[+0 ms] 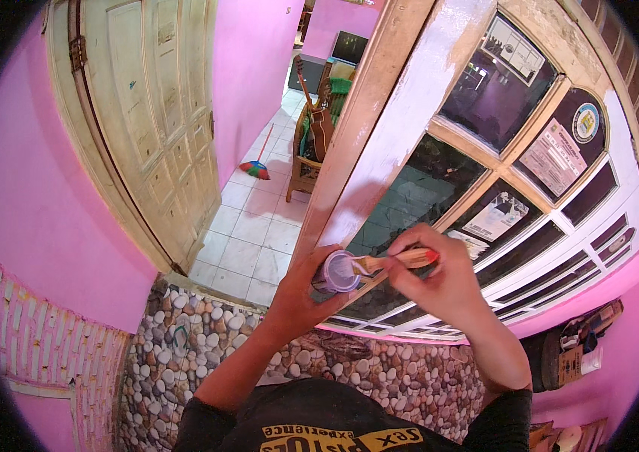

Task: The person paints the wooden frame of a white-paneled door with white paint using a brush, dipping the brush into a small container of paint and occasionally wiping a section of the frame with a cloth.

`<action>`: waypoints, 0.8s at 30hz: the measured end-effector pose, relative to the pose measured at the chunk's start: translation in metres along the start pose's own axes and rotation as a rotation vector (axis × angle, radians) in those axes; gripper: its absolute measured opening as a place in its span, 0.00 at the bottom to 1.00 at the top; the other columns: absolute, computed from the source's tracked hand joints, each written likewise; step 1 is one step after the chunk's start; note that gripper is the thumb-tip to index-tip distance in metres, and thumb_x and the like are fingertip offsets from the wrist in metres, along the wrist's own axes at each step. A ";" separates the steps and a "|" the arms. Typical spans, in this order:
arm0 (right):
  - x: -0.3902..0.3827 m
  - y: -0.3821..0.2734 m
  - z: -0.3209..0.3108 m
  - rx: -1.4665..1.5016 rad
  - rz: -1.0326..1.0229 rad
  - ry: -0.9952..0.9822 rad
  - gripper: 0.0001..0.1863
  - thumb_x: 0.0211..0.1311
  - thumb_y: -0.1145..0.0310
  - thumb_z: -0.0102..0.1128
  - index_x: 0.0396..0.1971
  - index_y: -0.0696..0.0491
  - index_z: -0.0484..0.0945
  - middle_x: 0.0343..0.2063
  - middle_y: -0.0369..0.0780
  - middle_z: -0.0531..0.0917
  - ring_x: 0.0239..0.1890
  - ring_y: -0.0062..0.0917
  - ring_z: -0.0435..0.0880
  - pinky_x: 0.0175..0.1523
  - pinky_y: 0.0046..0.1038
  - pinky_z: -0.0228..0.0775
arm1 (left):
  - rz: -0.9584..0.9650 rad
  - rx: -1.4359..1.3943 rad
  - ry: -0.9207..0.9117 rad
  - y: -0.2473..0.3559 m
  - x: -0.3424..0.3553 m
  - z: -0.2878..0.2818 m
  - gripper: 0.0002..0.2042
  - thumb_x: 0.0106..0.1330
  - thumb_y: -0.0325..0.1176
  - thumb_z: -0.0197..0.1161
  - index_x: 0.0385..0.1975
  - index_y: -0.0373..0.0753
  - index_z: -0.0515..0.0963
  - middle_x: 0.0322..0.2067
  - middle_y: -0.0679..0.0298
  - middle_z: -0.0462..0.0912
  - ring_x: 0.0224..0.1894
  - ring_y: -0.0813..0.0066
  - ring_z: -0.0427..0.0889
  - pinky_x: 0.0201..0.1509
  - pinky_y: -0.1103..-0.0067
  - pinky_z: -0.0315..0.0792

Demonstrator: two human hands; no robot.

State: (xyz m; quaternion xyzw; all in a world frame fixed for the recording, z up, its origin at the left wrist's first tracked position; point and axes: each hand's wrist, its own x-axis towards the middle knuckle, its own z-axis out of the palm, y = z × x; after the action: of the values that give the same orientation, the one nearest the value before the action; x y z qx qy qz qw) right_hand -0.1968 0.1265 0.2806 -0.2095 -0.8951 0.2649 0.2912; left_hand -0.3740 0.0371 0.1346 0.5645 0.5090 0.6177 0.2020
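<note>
My left hand (298, 292) is wrapped round a small clear cup (340, 282) with pale lilac-white paint on its inside and rim. In my right hand (446, 285) the fingers pinch a paintbrush (411, 259) by its wooden handle, which has a red end. The brush's bristle end is at the cup's mouth, and pale paint shows on it. Just beyond both hands stands a wooden window frame (398, 109), partly coated in pale lilac-white and partly bare brownish wood. Dark glass panes (428, 188) sit within it, several bearing stickers or papers.
On the left a worn panelled door (142, 113) stands open. Through the doorway are white floor tiles (251, 226), a colourful broom (256, 169), and a guitar (322, 132) against a wooden chair. Pebble-patterned flooring (206, 339) lies below me. Boxes (569, 365) fill a shelf at right.
</note>
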 end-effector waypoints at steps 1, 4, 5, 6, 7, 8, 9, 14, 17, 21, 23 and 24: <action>0.000 -0.001 -0.002 0.003 -0.003 -0.003 0.08 0.59 0.74 0.69 0.35 0.57 0.78 0.26 0.39 0.84 0.26 0.21 0.83 0.31 0.24 0.73 | -0.002 0.003 0.004 -0.001 0.000 -0.001 0.36 0.53 0.31 0.80 0.63 0.39 0.70 0.55 0.56 0.80 0.58 0.63 0.79 0.62 0.69 0.72; -0.001 -0.003 -0.013 0.270 0.235 0.053 0.06 0.64 0.74 0.66 0.36 0.58 0.77 0.29 0.40 0.85 0.27 0.21 0.84 0.31 0.23 0.76 | 0.002 -0.006 0.005 -0.002 0.001 -0.001 0.36 0.53 0.31 0.80 0.63 0.39 0.70 0.55 0.56 0.80 0.58 0.64 0.80 0.62 0.69 0.73; -0.002 0.000 -0.016 0.374 0.318 0.079 0.06 0.65 0.74 0.64 0.36 0.60 0.77 0.30 0.40 0.85 0.27 0.21 0.84 0.31 0.24 0.77 | -0.002 -0.028 0.006 -0.002 0.002 0.000 0.36 0.53 0.31 0.80 0.63 0.38 0.70 0.55 0.56 0.80 0.58 0.64 0.80 0.62 0.69 0.73; -0.002 0.005 -0.020 0.479 0.399 0.104 0.06 0.67 0.74 0.62 0.37 0.61 0.76 0.30 0.41 0.84 0.28 0.22 0.85 0.32 0.24 0.79 | -0.004 -0.050 0.009 -0.002 0.003 0.000 0.36 0.53 0.31 0.80 0.63 0.38 0.70 0.55 0.55 0.80 0.58 0.64 0.80 0.63 0.69 0.72; -0.003 0.010 -0.022 0.460 0.428 0.123 0.07 0.67 0.74 0.61 0.38 0.62 0.75 0.29 0.42 0.84 0.28 0.23 0.85 0.31 0.25 0.80 | 0.000 -0.050 0.010 0.000 0.005 0.001 0.36 0.53 0.31 0.80 0.63 0.38 0.70 0.55 0.55 0.80 0.58 0.64 0.80 0.63 0.69 0.72; -0.005 0.013 -0.023 0.458 0.424 0.124 0.07 0.67 0.74 0.61 0.38 0.62 0.75 0.29 0.42 0.84 0.28 0.23 0.85 0.31 0.25 0.80 | -0.012 -0.048 0.009 0.002 0.006 0.002 0.36 0.53 0.31 0.80 0.63 0.38 0.70 0.55 0.55 0.80 0.58 0.64 0.80 0.63 0.69 0.72; -0.007 0.016 -0.025 0.521 0.463 0.160 0.08 0.66 0.74 0.61 0.38 0.62 0.76 0.28 0.42 0.84 0.27 0.23 0.85 0.31 0.25 0.80 | -0.023 -0.041 0.007 0.004 0.007 0.002 0.36 0.53 0.30 0.80 0.63 0.37 0.70 0.55 0.55 0.80 0.58 0.64 0.80 0.63 0.69 0.72; -0.011 0.025 -0.029 0.670 0.574 0.261 0.09 0.65 0.72 0.62 0.39 0.62 0.76 0.27 0.44 0.83 0.25 0.26 0.84 0.31 0.27 0.80 | -0.009 -0.061 0.007 0.010 0.014 0.004 0.36 0.53 0.31 0.79 0.63 0.37 0.69 0.54 0.54 0.81 0.58 0.63 0.80 0.63 0.69 0.72; -0.016 0.030 -0.034 0.740 0.586 0.308 0.10 0.66 0.72 0.62 0.40 0.62 0.75 0.27 0.43 0.83 0.25 0.27 0.84 0.31 0.28 0.80 | -0.003 -0.057 0.002 0.017 0.023 0.010 0.36 0.53 0.31 0.80 0.62 0.37 0.69 0.53 0.53 0.81 0.57 0.63 0.80 0.62 0.69 0.73; -0.011 0.027 -0.045 0.809 0.506 0.416 0.09 0.67 0.71 0.59 0.41 0.60 0.75 0.27 0.43 0.83 0.26 0.27 0.84 0.30 0.27 0.80 | 0.073 -0.011 0.027 0.031 0.043 0.011 0.35 0.53 0.34 0.80 0.61 0.37 0.71 0.50 0.54 0.82 0.54 0.63 0.82 0.59 0.69 0.75; -0.005 0.024 -0.058 0.811 0.453 0.440 0.08 0.67 0.71 0.59 0.41 0.60 0.75 0.27 0.43 0.83 0.25 0.26 0.84 0.30 0.27 0.80 | 0.089 0.010 0.044 0.046 0.056 0.010 0.34 0.54 0.35 0.79 0.60 0.37 0.71 0.48 0.55 0.83 0.52 0.64 0.83 0.57 0.70 0.75; -0.002 0.021 -0.064 0.808 0.414 0.466 0.07 0.67 0.72 0.58 0.40 0.59 0.76 0.27 0.43 0.83 0.25 0.26 0.84 0.30 0.27 0.80 | 0.096 0.024 0.056 0.052 0.063 0.011 0.33 0.54 0.36 0.79 0.59 0.38 0.72 0.46 0.55 0.84 0.50 0.65 0.83 0.56 0.70 0.75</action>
State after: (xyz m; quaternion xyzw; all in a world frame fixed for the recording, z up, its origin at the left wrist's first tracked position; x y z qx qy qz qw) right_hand -0.1506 0.1641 0.3120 -0.3064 -0.5721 0.5883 0.4824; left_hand -0.3646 0.0730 0.2088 0.5730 0.4943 0.6360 0.1511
